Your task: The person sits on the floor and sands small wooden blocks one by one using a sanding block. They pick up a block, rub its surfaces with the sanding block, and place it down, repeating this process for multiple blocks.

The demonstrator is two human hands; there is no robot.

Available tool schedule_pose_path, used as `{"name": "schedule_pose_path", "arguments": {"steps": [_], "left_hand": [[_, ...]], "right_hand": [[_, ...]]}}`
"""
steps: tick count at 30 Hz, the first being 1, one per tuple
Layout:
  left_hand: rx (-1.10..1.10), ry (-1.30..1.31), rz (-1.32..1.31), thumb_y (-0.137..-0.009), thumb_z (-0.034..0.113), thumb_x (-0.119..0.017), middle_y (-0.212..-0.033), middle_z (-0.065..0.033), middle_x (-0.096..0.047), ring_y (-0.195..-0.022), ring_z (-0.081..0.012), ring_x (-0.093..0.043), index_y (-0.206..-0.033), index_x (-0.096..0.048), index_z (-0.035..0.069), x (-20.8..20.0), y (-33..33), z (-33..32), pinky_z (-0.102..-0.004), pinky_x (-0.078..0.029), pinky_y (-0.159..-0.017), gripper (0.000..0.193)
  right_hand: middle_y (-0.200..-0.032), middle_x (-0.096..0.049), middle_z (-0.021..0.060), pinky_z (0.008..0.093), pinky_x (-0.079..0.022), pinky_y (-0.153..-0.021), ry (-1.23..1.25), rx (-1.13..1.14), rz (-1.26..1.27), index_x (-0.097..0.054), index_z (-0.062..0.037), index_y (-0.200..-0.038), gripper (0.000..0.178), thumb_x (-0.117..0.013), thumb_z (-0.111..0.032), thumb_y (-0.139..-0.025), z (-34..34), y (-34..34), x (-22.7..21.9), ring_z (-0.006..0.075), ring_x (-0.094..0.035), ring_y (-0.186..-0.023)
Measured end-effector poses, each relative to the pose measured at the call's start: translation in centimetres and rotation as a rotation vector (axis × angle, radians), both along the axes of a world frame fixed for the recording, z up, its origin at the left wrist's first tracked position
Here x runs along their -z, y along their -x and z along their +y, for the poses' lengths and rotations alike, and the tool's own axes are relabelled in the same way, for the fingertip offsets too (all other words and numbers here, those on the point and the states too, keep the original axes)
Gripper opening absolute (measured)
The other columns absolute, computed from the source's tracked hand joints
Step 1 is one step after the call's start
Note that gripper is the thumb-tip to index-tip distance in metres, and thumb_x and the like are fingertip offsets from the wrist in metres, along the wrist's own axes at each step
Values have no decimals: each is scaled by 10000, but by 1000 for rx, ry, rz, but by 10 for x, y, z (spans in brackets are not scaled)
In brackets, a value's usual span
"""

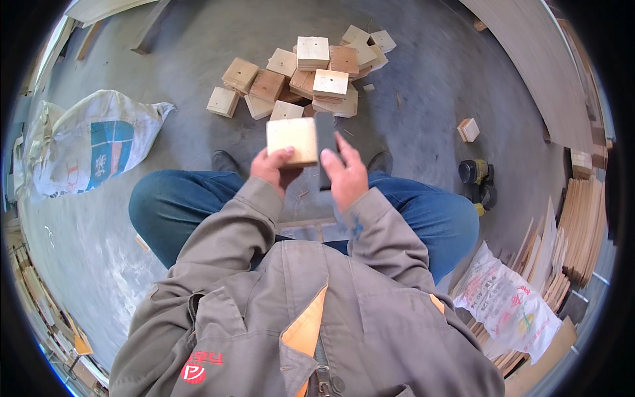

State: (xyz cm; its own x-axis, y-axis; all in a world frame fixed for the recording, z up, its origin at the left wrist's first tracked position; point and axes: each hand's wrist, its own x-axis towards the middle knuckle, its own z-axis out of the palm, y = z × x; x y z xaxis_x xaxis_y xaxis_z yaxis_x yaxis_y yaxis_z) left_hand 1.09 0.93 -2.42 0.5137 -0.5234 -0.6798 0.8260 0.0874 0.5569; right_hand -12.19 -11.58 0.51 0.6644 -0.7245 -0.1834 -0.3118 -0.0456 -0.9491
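A pale square wooden block (288, 137) is gripped in my left hand (270, 169), its thumb on the near face and the other fingers mostly hidden underneath. My right hand (346, 176) pinches a dark grey flat strip (325, 137) that looks like sandpaper or a sanding pad. The strip stands close along the block's right edge; whether the two touch I cannot tell. Beyond both hands, a loose pile of similar square wooden blocks (330, 83) lies on the floor, several of them stacked and some with a dark dot in the top.
To the right on the concrete floor (423, 86) are one lone block (468, 130) and a yellow-and-black power tool (472, 173). A white woven sack (66, 155) lies at left, another printed sack (506, 301) at lower right. Stacked wooden boards (579, 231) line the right side.
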Motion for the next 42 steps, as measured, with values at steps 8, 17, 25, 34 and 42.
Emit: {"name": "schedule_pose_path", "arguments": {"steps": [8,17,25,34,42], "left_hand": [[56,-11,9,-885,193,-709,-1255,-127,-660,-1132,-295,-663,-1372,-553,44,-3,0,4,-467,-566,-970,533],[-71,50,94,-872,183,-737,-1191,-132,-674,-1063,-291,-677,-1327,-585,49,16,-15,4,-462,-579,-929,498],[160,-4,44,-883,163,-712,-1250,-138,-661,-1106,-310,-678,-1358,-558,50,-9,19,-3,-478,-572,-948,512],[-90,37,81,-877,178,-721,-1238,-140,-667,-1111,-307,-671,-1352,-568,35,11,-20,1,-480,-565,-960,519],[183,59,12,-872,150,-719,-1251,-129,-661,-1123,-300,-671,-1375,-550,56,-18,21,-6,-473,-562,-966,539]], "right_hand": [[-1313,-589,189,350,-504,-1012,-182,81,-135,-557,18,-1462,539,-667,-224,-993,-4,-12,21,250,-601,-1212],[-1327,-594,271,405,-441,-1103,76,-50,-69,-534,73,-1453,610,-688,-277,-977,13,5,9,344,-573,-1266],[-1293,-594,224,379,-458,-1078,-174,204,-134,-592,30,-1421,545,-693,-267,-975,-29,-14,37,316,-607,-1202],[-1361,-569,275,405,-446,-1102,-97,-15,-64,-537,58,-1459,603,-694,-271,-979,26,7,2,350,-568,-1270],[-1323,-597,267,392,-460,-1081,-323,226,-161,-590,30,-1424,571,-692,-296,-967,-39,-12,43,334,-605,-1224]]}}
